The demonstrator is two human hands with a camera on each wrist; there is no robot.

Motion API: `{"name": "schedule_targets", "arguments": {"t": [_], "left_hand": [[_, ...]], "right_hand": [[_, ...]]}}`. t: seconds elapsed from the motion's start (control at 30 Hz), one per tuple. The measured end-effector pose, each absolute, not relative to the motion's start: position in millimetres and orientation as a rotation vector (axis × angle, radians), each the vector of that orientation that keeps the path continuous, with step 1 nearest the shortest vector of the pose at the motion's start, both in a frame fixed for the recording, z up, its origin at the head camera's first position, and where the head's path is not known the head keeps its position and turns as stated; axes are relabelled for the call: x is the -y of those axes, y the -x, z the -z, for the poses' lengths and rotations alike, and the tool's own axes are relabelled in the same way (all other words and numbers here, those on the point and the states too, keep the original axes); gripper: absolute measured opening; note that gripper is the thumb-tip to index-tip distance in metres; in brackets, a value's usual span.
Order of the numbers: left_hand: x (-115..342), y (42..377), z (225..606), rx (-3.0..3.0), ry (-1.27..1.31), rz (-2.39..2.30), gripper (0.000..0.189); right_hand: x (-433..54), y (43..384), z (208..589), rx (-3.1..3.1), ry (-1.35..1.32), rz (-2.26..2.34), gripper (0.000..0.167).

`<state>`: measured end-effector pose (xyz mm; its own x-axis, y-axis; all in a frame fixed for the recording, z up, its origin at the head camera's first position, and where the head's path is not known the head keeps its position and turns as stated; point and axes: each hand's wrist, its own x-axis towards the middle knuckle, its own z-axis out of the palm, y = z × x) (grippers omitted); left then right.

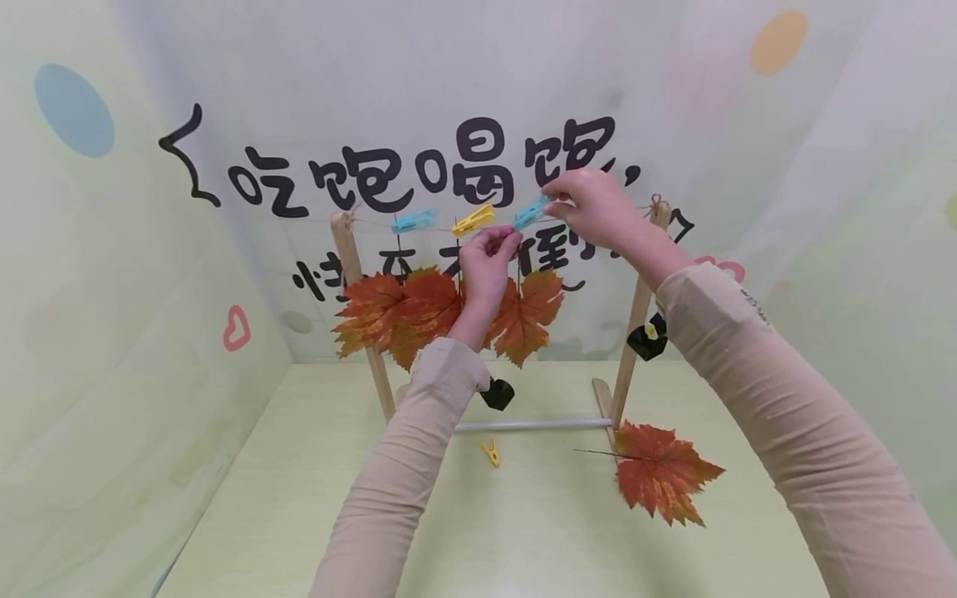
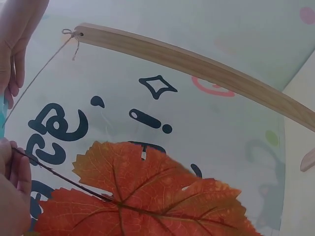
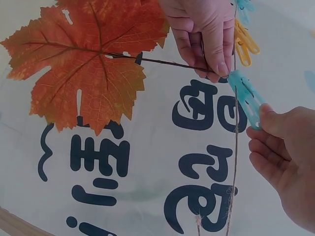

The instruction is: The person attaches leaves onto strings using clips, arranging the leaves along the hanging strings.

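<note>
My left hand (image 1: 486,270) pinches the thin dark stem (image 2: 64,177) of an orange-red artificial maple leaf (image 3: 78,54) near its tip, right at the string (image 3: 236,167). The leaf hangs below that hand. Between thumb and fingers, my right hand (image 1: 594,208) grips the rear end of a light blue clothespin (image 3: 246,98). The clothespin's front end is at the string, beside the left fingertips and the stem's tip. To the left along the string sit a yellow clothespin (image 1: 473,221) and another blue clothespin (image 1: 414,220), with two maple leaves (image 1: 374,303) hanging beneath.
The string runs between two wooden posts (image 1: 635,332), joined low by a pale rod (image 1: 538,425). On the table (image 1: 299,498) lie a loose maple leaf (image 1: 665,473) at right and a small yellow clothespin (image 1: 491,453) in front of the rod. A printed curtain (image 1: 374,75) stands behind.
</note>
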<state>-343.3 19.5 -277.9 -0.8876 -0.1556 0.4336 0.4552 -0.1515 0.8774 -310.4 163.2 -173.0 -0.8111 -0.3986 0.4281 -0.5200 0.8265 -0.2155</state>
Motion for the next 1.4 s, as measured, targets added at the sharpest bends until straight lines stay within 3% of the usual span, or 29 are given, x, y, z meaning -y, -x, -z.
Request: {"name": "schedule_targets", "arguments": {"t": [1.4], "left_hand": [[-1.7,319.2,285.4,1.801,0.392,1.963,0.023]], "right_hand": [[-184.5,278.5,189.8,2.47,-0.776,-0.596,0.04]]}}
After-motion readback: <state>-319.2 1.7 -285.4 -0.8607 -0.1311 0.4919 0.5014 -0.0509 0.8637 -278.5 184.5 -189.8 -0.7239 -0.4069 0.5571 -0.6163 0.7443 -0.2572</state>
